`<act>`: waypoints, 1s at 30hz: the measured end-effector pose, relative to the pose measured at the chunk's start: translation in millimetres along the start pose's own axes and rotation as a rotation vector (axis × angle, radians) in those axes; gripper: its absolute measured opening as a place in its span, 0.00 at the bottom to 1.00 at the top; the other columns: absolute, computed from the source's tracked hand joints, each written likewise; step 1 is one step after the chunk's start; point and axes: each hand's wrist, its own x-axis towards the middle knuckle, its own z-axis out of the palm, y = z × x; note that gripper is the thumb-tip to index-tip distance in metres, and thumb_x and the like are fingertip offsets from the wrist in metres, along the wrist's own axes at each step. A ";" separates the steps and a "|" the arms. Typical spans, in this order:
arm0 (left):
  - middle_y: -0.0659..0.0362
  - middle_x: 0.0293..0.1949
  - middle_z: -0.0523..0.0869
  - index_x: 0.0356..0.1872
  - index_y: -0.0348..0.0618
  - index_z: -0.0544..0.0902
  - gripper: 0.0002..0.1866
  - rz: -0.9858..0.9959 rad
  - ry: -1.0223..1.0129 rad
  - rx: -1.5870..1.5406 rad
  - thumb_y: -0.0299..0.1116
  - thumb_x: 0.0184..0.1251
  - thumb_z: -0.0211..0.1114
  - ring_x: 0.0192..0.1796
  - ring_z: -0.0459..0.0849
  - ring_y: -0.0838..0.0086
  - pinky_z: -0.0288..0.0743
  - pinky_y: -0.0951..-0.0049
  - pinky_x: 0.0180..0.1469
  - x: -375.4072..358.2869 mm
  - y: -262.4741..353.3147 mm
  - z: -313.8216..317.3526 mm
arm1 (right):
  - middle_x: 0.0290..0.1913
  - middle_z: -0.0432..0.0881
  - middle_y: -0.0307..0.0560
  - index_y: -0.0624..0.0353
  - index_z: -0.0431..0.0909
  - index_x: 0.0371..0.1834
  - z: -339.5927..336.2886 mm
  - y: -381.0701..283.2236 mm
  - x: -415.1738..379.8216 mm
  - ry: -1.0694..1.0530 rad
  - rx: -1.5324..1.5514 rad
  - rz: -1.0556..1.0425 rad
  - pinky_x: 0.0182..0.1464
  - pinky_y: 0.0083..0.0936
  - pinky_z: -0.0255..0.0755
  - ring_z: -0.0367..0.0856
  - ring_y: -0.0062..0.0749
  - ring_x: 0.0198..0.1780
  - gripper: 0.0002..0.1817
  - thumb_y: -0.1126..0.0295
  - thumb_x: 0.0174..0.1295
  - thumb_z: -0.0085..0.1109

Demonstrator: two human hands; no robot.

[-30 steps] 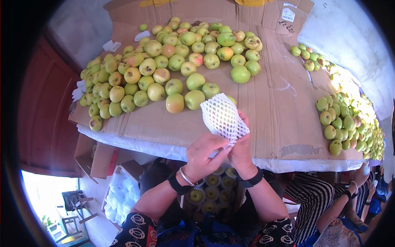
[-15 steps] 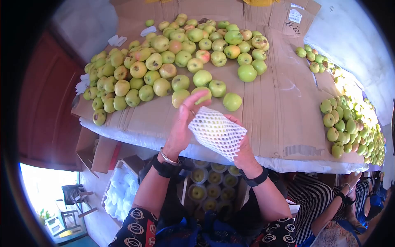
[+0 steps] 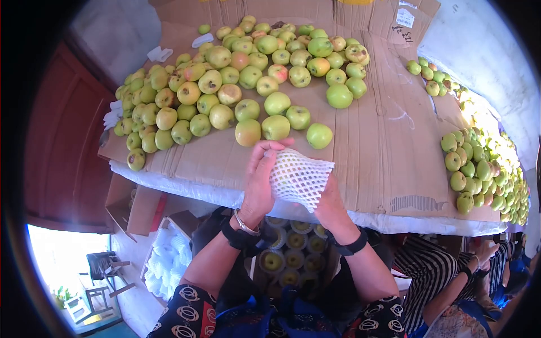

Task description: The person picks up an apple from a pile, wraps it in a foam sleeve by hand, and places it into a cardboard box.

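A white foam net sleeve (image 3: 301,179) is between my hands at the table's front edge, with a greenish apple showing faintly through its mesh. My left hand (image 3: 261,179) presses against the left end of the sleeve, its fingers curled over the top. At the other end, my right hand (image 3: 331,207) grips the sleeve from the right and below, its fingers largely hidden behind it. Just beyond my left fingertips sit loose green apples, the nearest being one apple (image 3: 275,128) and another (image 3: 319,136) to its right.
A large heap of apples (image 3: 210,82) covers the left and back of the cardboard-topped table (image 3: 389,169). More apples (image 3: 476,169) lie at right. Below are a box of packed apples (image 3: 294,258) and a box of white foam nets (image 3: 168,262). A co-worker's arm (image 3: 453,284) is at right.
My left hand has closed in on the sleeve from a more spread position. Both hands have drawn together slightly, and the sleeve has turned a little between them.
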 end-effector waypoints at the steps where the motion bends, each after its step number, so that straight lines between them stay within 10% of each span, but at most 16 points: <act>1: 0.49 0.50 0.75 0.45 0.39 0.72 0.18 -0.115 -0.002 -0.107 0.39 0.71 0.37 0.54 0.75 0.61 0.70 0.62 0.56 1.4 -2.3 -1.9 | 0.44 0.76 0.43 0.65 0.65 0.51 -3.3 -1.8 -1.0 0.001 0.000 -0.002 0.49 0.20 0.68 0.74 0.22 0.46 0.23 0.73 0.52 0.61; 3: 0.49 0.50 0.75 0.47 0.39 0.72 0.18 -0.164 0.027 -0.201 0.39 0.70 0.38 0.53 0.75 0.60 0.70 0.61 0.56 4.8 -4.2 -5.4 | 0.41 0.78 0.43 0.65 0.66 0.51 -8.9 -6.4 -1.0 -0.035 -0.372 -0.109 0.43 0.21 0.70 0.76 0.23 0.43 0.22 0.74 0.53 0.60; 10: 0.49 0.51 0.76 0.53 0.42 0.71 0.19 -0.369 -0.028 -0.702 0.41 0.68 0.41 0.54 0.74 0.54 0.71 0.51 0.54 3.0 -1.2 -15.0 | 0.51 0.73 0.45 0.65 0.64 0.53 -19.1 -45.5 -18.6 0.062 -0.011 -0.046 0.43 0.26 0.69 0.73 0.29 0.51 0.24 0.71 0.54 0.60; 15: 0.50 0.52 0.76 0.53 0.44 0.71 0.20 -0.441 -0.019 -0.780 0.44 0.69 0.42 0.56 0.73 0.52 0.71 0.47 0.52 4.0 -3.1 -7.0 | 0.64 0.59 0.53 0.64 0.54 0.63 -19.0 -47.3 -20.8 0.027 -0.460 -0.535 0.60 0.35 0.57 0.56 0.40 0.66 0.49 0.58 0.39 0.73; 18: 0.51 0.55 0.74 0.54 0.44 0.71 0.21 -0.424 -0.058 -0.720 0.47 0.69 0.41 0.57 0.71 0.52 0.69 0.48 0.54 2.5 -16.6 -5.1 | 0.66 0.55 0.57 0.63 0.49 0.66 -10.9 -31.3 -16.8 0.075 -0.705 -0.390 0.64 0.39 0.52 0.52 0.46 0.68 0.58 0.54 0.33 0.76; 25: 0.53 0.53 0.74 0.56 0.38 0.66 0.26 -0.272 0.053 -0.127 0.48 0.73 0.33 0.56 0.73 0.67 0.64 0.67 0.61 -8.1 -26.1 7.8 | 0.55 0.64 0.55 0.62 0.67 0.52 0.3 -12.5 -4.0 0.040 -0.448 -0.264 0.60 0.38 0.58 0.62 0.53 0.58 0.38 0.62 0.35 0.73; 30: 0.54 0.53 0.75 0.56 0.40 0.68 0.26 -0.410 0.107 -0.497 0.50 0.72 0.35 0.56 0.73 0.67 0.64 0.66 0.61 -7.6 -10.8 13.2 | 0.52 0.66 0.53 0.62 0.68 0.51 5.9 -13.4 -2.2 0.055 -0.401 -0.234 0.57 0.37 0.61 0.64 0.50 0.55 0.36 0.64 0.35 0.72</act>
